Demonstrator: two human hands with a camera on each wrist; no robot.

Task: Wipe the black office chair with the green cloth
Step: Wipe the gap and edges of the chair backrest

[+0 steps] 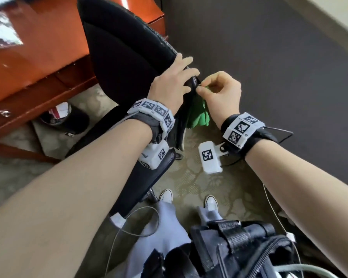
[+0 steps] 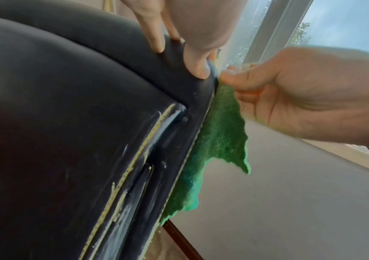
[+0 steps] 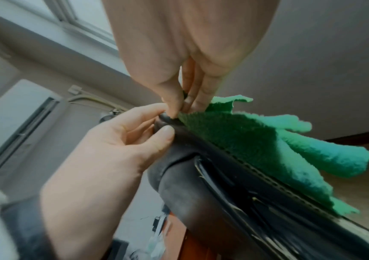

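While the left hand (image 1: 172, 85) grips the black office chair's (image 1: 119, 51) backrest edge, fingers curled over it, the right hand (image 1: 222, 93) pinches the green cloth (image 1: 199, 115). Its loose end hangs behind the backrest.

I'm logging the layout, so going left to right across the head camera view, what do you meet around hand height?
Wooden desk → black office chair → left hand → green cloth → right hand → dark wall.

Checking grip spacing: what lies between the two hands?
The black office chair top edge: left hand grips it, right hand pinches the green cloth beside it; right wrist view.
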